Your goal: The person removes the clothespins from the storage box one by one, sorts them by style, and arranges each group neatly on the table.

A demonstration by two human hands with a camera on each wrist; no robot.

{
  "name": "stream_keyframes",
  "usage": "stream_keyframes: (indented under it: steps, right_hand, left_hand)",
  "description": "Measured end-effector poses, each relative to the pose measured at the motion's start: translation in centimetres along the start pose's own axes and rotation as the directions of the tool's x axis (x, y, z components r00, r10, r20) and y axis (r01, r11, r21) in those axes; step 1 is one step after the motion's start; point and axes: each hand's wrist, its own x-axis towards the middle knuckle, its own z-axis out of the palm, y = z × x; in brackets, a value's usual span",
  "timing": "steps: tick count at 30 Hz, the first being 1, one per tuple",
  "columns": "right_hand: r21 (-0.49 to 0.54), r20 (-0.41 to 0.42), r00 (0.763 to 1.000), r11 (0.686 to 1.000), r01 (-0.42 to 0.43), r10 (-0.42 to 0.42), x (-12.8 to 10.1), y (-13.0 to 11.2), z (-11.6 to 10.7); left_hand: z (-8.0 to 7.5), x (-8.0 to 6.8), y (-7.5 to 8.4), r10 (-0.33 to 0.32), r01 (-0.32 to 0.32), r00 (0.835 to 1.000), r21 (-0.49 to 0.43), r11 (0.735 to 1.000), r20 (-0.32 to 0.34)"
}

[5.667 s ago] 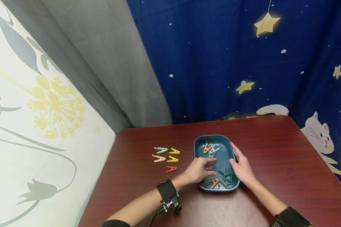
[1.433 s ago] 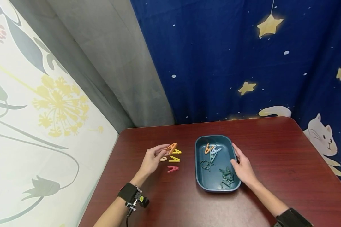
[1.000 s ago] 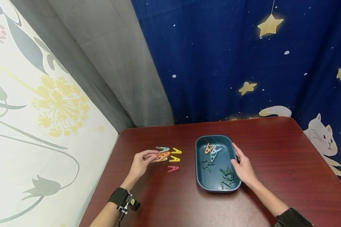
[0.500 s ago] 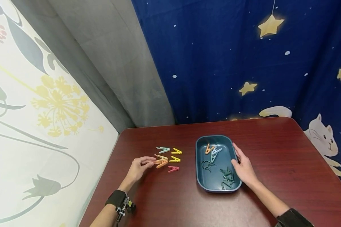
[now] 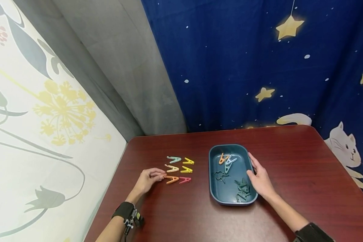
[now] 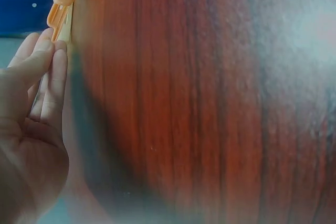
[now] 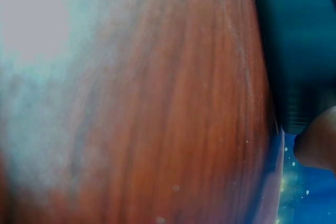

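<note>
In the head view, my left hand (image 5: 148, 180) pinches the tail of an orange clothespin (image 5: 172, 180) between thumb and fingertips. That clothespin lies at the table's left part, its open legs close beside a red clothespin (image 5: 185, 180). Just behind it are a cream clothespin (image 5: 171, 168) and a yellow clothespin (image 5: 186, 169). A mint clothespin (image 5: 174, 159) and another yellow clothespin (image 5: 188, 161) form the back row. My right hand (image 5: 261, 179) holds the right side of a dark blue plastic tray (image 5: 212, 191), thumb over the rim, fingers along the outer wall.
Inside the tray are another orange clothespin (image 5: 222, 158), a light blue clothespin (image 5: 231, 160) and several dark green clips (image 5: 243, 186). The reddish-brown table (image 5: 199, 215) meets a patterned white wall (image 5: 63, 174) on the left and curtains (image 5: 230, 67) behind.
My left hand took the orange clothespin from the tray's near end, carried it left, and lowered it in front of the cream one, beside the red one. My right hand stayed at the tray.
</note>
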Motion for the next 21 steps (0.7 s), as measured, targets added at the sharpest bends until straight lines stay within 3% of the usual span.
stream_keyframes:
  steps: [8, 13, 21]
  right_hand:
    - [0.003, 0.001, 1.0, 1.0, -0.02, 0.02, -0.08, -0.19, -0.02]
    - [0.007, 0.003, 1.0, 1.0, -0.025, 0.025, -0.08, -0.23, 0.0]
    - [0.007, -0.005, 1.0, 1.0, -0.015, 0.015, -0.05, -0.19, 0.02]
  left_hand:
    - [-0.07, 0.1, -0.65, -0.015, 0.015, 1.0, 0.078, 0.997, -0.003]
    - [-0.13, 0.25, -0.79, -0.017, 0.016, 1.0, 0.062, 0.998, 0.01]
    - [-0.09, 0.31, -0.76, 0.032, -0.032, 0.999, 0.036, 0.999, 0.002]
